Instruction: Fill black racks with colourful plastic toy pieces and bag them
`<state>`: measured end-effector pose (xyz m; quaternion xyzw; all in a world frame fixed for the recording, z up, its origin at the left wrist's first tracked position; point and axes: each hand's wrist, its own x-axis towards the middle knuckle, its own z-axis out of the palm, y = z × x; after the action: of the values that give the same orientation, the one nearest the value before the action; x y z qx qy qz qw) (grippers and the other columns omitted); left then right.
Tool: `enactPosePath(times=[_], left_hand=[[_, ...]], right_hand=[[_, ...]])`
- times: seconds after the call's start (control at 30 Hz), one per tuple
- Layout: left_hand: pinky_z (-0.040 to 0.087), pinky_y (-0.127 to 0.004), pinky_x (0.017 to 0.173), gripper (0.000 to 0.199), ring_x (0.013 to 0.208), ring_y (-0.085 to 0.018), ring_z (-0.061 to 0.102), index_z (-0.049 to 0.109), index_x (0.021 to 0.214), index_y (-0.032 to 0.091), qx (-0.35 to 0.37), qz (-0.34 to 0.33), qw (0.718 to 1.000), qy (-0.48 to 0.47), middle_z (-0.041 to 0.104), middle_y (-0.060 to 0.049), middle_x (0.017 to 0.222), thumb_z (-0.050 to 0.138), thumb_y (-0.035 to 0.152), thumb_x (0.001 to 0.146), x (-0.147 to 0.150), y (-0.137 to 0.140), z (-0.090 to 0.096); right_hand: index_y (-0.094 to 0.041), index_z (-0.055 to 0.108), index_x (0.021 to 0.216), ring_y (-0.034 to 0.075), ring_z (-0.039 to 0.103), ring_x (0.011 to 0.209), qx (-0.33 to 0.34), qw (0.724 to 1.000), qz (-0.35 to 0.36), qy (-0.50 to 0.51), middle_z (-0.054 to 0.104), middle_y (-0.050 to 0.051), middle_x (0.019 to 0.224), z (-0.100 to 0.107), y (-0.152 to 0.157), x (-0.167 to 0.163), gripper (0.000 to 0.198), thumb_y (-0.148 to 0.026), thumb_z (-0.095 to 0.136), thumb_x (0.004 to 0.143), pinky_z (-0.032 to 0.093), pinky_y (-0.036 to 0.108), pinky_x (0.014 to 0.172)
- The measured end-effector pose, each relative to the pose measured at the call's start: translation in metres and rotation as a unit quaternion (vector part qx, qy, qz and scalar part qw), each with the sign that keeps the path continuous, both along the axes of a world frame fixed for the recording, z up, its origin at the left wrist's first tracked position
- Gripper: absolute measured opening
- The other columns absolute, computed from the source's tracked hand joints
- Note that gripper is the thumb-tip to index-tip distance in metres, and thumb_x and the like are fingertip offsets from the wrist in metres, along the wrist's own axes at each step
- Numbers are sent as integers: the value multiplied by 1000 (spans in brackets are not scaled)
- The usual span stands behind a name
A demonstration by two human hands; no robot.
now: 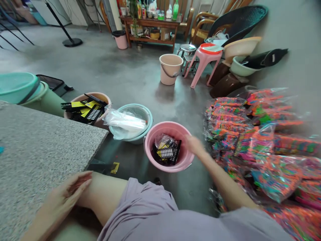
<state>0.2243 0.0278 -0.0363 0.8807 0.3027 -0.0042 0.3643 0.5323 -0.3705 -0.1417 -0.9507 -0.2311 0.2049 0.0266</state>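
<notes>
My left hand (71, 190) rests at my knee beside the granite tabletop (52, 144). Its fingers are loosely bent, thumb apart, and nothing shows in it. My right hand (193, 144) is at the right rim of a pink bucket (150, 155), smeared by motion; whether it grips the rim cannot be made out. Inside the bucket lie black plastic mesh pieces (167, 153) with yellow cards and a clear bag.
Left of the bucket stand a teal basin (149, 125) with clear plastic bags (127, 122) and a beige bucket (108, 102) of black baskets. Bright bagged goods (271, 167) are heaped at right. Farther off are an upright beige bucket (168, 72) and a pink stool (207, 62).
</notes>
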Motion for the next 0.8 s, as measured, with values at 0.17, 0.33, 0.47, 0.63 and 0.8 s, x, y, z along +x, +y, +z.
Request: enactPosePath(times=[0.17,0.33,0.47,0.63,0.8], left_hand=[[61,-35,77,47,90,-30,74,74,100,27,-28,-4,999,-21,77,-8,99,65,63,73,-17,-20,-3],[61,-35,78,43,92,-29,74,76,96,31,-34,101,994,-27,78,-5,99,67,65,72,-78,-25,-1],[60,-39,84,48,92,-30,74,76,92,28,-99,248,961,-65,78,-6,96,73,67,65,-116,-39,-14],[55,-38,95,50,101,-27,71,72,108,25,-189,353,874,-275,75,-10,103,81,55,68,-97,-74,-9],[52,-35,98,57,117,-27,63,68,111,23,-253,464,688,-496,71,-9,114,89,46,63,-80,-69,16]], right_hand=[[-7,48,137,38,46,130,-40,987,115,105,51,30,137,-61,105,-42,87,-11,81,57,34,46,108],[-7,60,123,35,59,115,-43,980,131,144,63,26,120,-54,73,-10,63,-18,73,63,43,41,99],[-13,55,131,28,63,112,211,934,42,284,64,18,125,-14,56,13,53,-34,50,83,50,37,93],[-23,52,138,33,51,128,469,784,182,362,58,13,135,57,180,-58,71,-36,70,70,42,46,106],[-26,51,139,32,52,119,463,715,434,293,54,12,130,121,310,-208,86,-27,78,58,42,49,104]])
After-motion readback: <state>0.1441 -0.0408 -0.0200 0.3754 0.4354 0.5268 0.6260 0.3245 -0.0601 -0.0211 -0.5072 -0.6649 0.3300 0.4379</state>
